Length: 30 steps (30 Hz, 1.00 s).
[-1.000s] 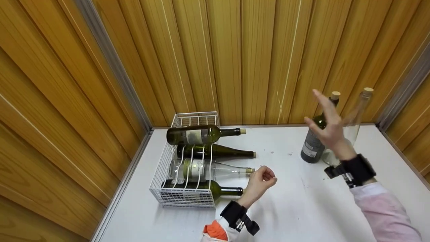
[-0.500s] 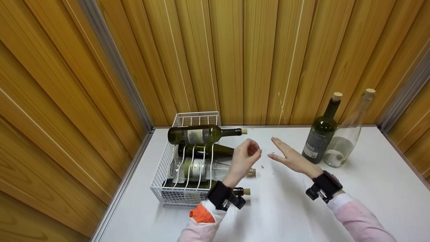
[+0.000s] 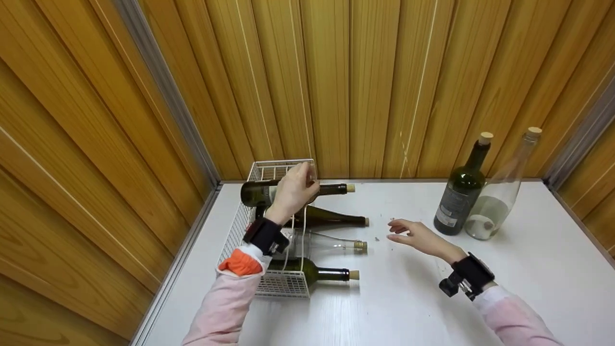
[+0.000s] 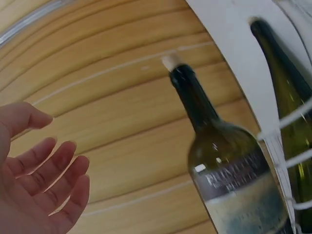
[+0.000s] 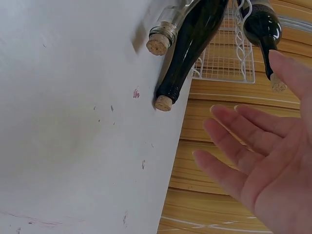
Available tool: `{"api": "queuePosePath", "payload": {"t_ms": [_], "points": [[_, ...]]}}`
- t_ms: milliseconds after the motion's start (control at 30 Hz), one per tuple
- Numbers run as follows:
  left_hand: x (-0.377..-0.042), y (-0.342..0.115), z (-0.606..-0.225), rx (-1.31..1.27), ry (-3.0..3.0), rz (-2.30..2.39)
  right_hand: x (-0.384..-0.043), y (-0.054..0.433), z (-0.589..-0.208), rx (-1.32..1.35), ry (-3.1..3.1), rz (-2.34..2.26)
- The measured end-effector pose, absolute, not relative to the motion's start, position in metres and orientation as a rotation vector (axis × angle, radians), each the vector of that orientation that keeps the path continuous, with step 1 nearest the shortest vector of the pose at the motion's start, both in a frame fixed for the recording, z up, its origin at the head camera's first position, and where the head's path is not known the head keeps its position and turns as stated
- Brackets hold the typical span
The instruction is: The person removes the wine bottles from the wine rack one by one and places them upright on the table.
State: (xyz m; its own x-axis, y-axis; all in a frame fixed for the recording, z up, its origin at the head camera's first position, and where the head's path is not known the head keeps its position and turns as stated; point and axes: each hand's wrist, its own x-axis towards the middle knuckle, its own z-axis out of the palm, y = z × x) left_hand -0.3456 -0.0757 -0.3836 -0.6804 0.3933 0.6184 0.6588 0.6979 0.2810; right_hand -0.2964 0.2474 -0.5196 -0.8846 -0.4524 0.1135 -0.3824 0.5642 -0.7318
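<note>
My left hand (image 3: 291, 190) is raised over the labelled green wine bottle (image 3: 254, 193) that lies highest and farthest back on the white wire basket (image 3: 283, 284). The left wrist view shows its loosely bent fingers (image 4: 68, 151) holding nothing, apart from that bottle. My right hand (image 3: 423, 239) hovers above the table right of the bottle necks, fingers relaxed, grasping nothing. A slim dark green bottle (image 3: 331, 217), a clear glass bottle (image 3: 331, 242) and another green bottle (image 3: 312, 271) lie in the basket, corks pointing right; my left arm hides parts of them.
At the right back of the white table (image 3: 384, 307) stand a corked dark green wine bottle (image 3: 456, 199) and a tall corked clear bottle (image 3: 497, 206), close together. Wood-panelled walls (image 3: 370, 86) rise behind and to the left.
My left hand has moved left and back from beside the bottle necks to over the basket. My right hand has left the standing bottles, moving left and lower, with its fingers now more relaxed.
</note>
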Motion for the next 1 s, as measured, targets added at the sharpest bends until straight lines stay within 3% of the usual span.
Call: {"api": "queuePosePath", "payload": {"t_ms": [500, 1000], "points": [[-0.408, -0.151, -0.425, -0.84, -2.927, 0.022, -0.269, 0.233, -0.499, -0.734, 2.378, -1.627], [-0.428, -0.151, -0.449, -0.846, -3.0, -0.027, -0.274, 0.239, -0.527, -0.604, 2.057, -1.887]]}}
